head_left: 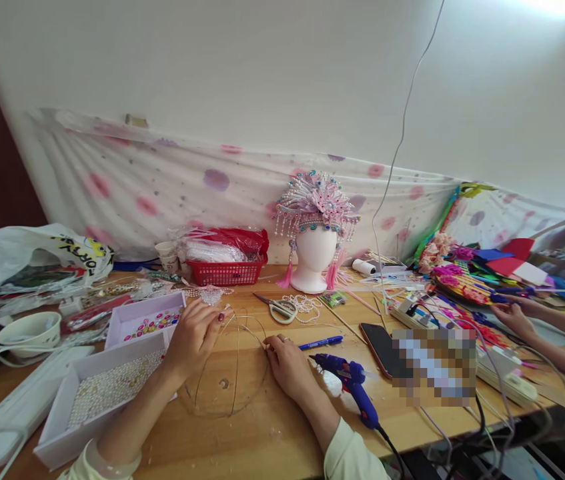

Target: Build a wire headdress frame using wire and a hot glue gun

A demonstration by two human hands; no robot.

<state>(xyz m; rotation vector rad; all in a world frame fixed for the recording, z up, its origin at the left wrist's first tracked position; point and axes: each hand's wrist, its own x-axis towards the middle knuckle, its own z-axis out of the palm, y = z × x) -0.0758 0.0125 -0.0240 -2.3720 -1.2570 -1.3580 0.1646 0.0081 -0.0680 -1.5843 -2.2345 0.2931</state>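
Observation:
A thin wire frame [233,383] of curved hoops stands on the wooden table in front of me. My left hand [197,337] has its fingers closed at the frame's upper left. On the opposite side, my right hand [286,360] pinches the wire with thumb and fingers. The fingertips partly hide where the wires meet. A blue glue gun [349,383] lies just right of my right hand, near a blue pen [321,343]. Beyond the frame are scissors [282,311] and a string of white beads [307,307].
Boxes of pearl beads [112,390] and coloured gems [147,320] lie left. Behind stand a red basket [227,272] and a white mannequin head [316,260] wearing a pink beaded headdress. A phone [385,350], power strips [505,377] and a co-worker's hands [517,317] are right.

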